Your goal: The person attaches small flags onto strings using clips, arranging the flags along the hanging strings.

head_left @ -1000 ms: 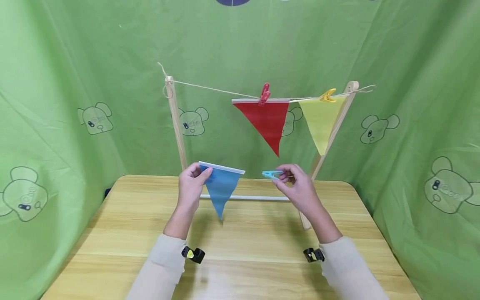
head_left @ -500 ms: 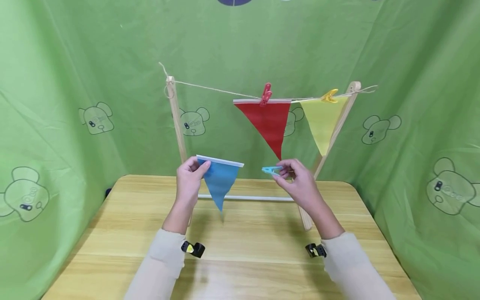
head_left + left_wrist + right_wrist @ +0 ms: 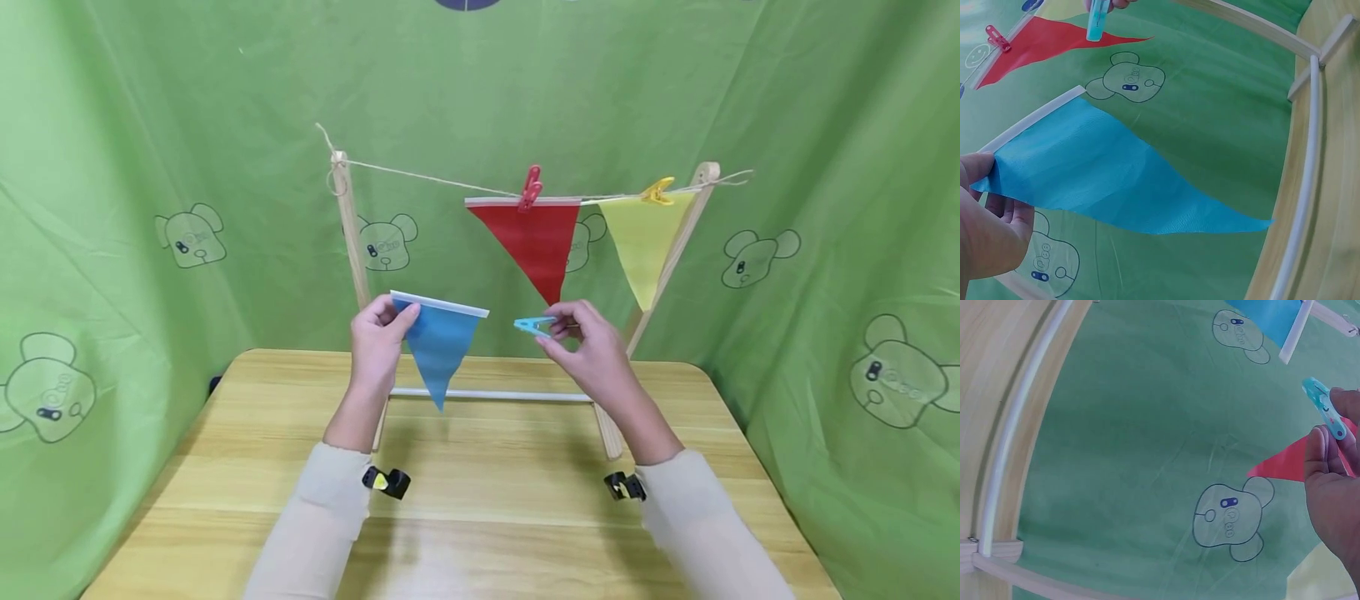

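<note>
My left hand [image 3: 377, 342] pinches a blue triangular flag [image 3: 442, 337] near the left end of its white top edge, thumb in front. The flag hangs point down above the table, and its whole length shows in the left wrist view [image 3: 1116, 169]. In my right hand [image 3: 596, 354], thumb and fingers pinch a light blue clothespin [image 3: 532, 325] whose tip faces the flag, a short gap apart from it. Behind and above, a red flag [image 3: 536, 246] hangs from a string [image 3: 427, 177] under a red clothespin [image 3: 530, 190]. A yellow flag [image 3: 641, 242] hangs beside it under a yellow clothespin [image 3: 657, 192].
The string runs between a left wooden post [image 3: 350, 225] and a right wooden post [image 3: 684, 229]. A white rod [image 3: 517, 396] joins them low down, over the wooden table [image 3: 480, 500]. Green cloth [image 3: 247, 125] surrounds the table at the back and sides.
Both hands have risen a little, taking the blue flag and the light blue clothespin upward. The clothespin has also shifted slightly left toward the flag. The hung flags stay put.
</note>
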Motion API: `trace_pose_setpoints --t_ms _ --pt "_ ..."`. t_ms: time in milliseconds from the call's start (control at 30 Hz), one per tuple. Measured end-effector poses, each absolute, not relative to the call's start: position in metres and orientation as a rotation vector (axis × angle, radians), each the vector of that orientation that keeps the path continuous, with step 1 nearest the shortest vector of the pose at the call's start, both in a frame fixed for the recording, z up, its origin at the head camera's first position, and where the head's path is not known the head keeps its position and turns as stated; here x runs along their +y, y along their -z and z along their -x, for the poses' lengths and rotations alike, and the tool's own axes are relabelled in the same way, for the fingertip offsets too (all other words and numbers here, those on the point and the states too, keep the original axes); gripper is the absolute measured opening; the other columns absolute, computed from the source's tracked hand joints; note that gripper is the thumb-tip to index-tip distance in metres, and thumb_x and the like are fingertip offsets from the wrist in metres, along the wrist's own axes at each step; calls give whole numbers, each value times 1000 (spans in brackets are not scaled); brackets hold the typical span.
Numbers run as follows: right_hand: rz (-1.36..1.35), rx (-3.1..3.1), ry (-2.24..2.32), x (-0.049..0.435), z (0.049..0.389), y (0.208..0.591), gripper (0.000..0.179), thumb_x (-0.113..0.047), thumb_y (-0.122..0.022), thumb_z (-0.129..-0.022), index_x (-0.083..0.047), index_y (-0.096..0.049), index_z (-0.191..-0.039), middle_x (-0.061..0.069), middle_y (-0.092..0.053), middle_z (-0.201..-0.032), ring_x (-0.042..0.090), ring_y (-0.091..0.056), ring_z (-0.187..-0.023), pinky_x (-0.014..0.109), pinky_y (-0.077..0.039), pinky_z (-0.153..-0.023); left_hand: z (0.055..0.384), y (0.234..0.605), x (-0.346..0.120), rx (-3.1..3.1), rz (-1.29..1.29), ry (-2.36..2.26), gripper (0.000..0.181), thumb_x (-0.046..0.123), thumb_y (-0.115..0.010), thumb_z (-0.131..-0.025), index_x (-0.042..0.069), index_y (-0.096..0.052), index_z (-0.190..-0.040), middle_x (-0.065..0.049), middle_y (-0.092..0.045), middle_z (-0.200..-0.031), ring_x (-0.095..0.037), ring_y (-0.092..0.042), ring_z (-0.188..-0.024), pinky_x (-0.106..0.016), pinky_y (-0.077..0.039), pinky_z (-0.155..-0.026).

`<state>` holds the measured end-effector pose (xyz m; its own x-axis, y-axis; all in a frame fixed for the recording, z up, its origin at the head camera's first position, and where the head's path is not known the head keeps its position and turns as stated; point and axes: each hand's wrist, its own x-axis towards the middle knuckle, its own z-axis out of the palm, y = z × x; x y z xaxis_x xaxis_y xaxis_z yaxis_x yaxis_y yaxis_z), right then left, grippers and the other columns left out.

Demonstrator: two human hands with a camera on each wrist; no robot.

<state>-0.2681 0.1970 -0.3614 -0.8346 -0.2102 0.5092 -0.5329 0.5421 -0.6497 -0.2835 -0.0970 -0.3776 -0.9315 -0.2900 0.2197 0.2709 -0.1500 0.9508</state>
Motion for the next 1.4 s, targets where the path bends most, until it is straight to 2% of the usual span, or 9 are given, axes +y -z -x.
trace_pose_setpoints --t_ms 200,467,633,867,967,1067,1233,1400 --pt "-628 -2397 -1170 193 270 351 37 0 -80 -87 0 -62 -120 13 -63 -110 22 -64 -94 44 -61 -87 284 370 -98 -1737 -28 2156 12 5 -76 -92 -1 -71 -100 4 -67 -81 -11 -61 -79 -23 -55 -76" --pt "-656 -2350 -1162 186 271 338 36 -2 -80 -88 -2 -63 -119 13 -63 -109 19 -63 -93 23 -58 -84 286 361 -100 -1705 -40 2163 10 7 -76 -93 2 -71 -101 2 -66 -85 -13 -61 -83 -24 -57 -81" --pt "-655 -2323 -1201 184 272 335 34 -2 -80 -88 -2 -64 -118 14 -63 -109 18 -61 -92 29 -60 -83 288 358 -98 -1684 -19 2165 12 7 -75 -94 0 -71 -103 3 -66 -84 -12 -59 -81 -23 -56 -79" --pt "-684 -2269 -1204 180 273 326 33 -3 -80 -88 -2 -64 -117 10 -63 -106 18 -60 -90 17 -55 -80 288 350 -97 -1661 11 2163 10 7 -75 -94 2 -71 -102 4 -68 -85 -12 -61 -82 -24 -56 -80" --pt "-685 -2269 -1170 176 271 319 33 -3 -80 -88 -3 -65 -117 9 -63 -106 19 -61 -90 16 -55 -79 288 348 -96 -1655 23 2166 8 8 -75 -94 4 -71 -100 3 -67 -85 -13 -61 -83 -24 -56 -80" --pt "-709 -2254 -1154 172 272 313 34 -3 -81 -88 -2 -64 -117 9 -63 -107 21 -63 -91 18 -57 -80 289 345 -95 -1642 34 2163 8 9 -75 -94 4 -71 -100 2 -67 -85 -13 -60 -82 -25 -56 -79" --pt "-745 -2218 -1140 169 273 304 33 -1 -80 -88 -1 -65 -117 13 -63 -107 21 -65 -91 28 -60 -80 289 339 -92 -1620 30 2146 10 8 -76 -94 2 -71 -100 3 -68 -84 -13 -61 -82 -26 -56 -80" --pt "-753 -2212 -1121 166 274 296 34 -2 -81 -88 -1 -65 -117 13 -63 -108 17 -64 -91 24 -59 -80 290 335 -91 -1585 22 2154 8 7 -75 -94 3 -72 -100 3 -68 -85 -12 -61 -82 -26 -56 -81"
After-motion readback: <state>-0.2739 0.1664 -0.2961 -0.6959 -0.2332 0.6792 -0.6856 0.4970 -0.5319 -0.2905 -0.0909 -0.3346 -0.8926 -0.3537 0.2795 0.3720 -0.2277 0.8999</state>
